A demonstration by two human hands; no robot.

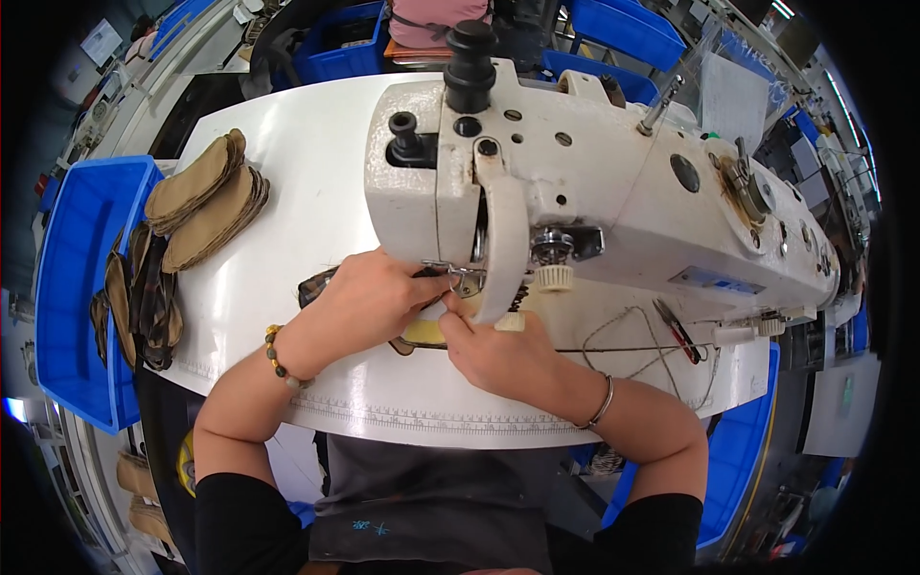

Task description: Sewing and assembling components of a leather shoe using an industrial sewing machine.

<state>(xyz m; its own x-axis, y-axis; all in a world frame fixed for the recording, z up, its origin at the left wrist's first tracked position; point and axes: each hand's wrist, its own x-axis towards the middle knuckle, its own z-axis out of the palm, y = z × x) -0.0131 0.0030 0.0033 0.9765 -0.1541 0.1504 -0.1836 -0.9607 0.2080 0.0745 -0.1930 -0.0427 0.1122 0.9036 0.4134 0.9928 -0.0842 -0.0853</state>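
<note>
My left hand (383, 297) has its fingers bent on a dark camouflage fabric piece (316, 284) at the needle and presser foot (458, 278) of a white sewing machine (613, 192). My right hand (494, 355) is closed just right of it, its fingertips at the work under the foot, partly hidden by the machine's curved white arm. A yellow piece with dark edging (417, 335) lies beneath my hands; exactly what each fingertip grips is too small to see.
Stacks of tan padded pieces (211, 216) and camouflage pieces (149, 297) lie at the left, beside a blue bin (67, 287). Red-handled snips (682, 335) and loose cord lie right of the needle on the white worktable (297, 134). More blue bins stand behind and at the right.
</note>
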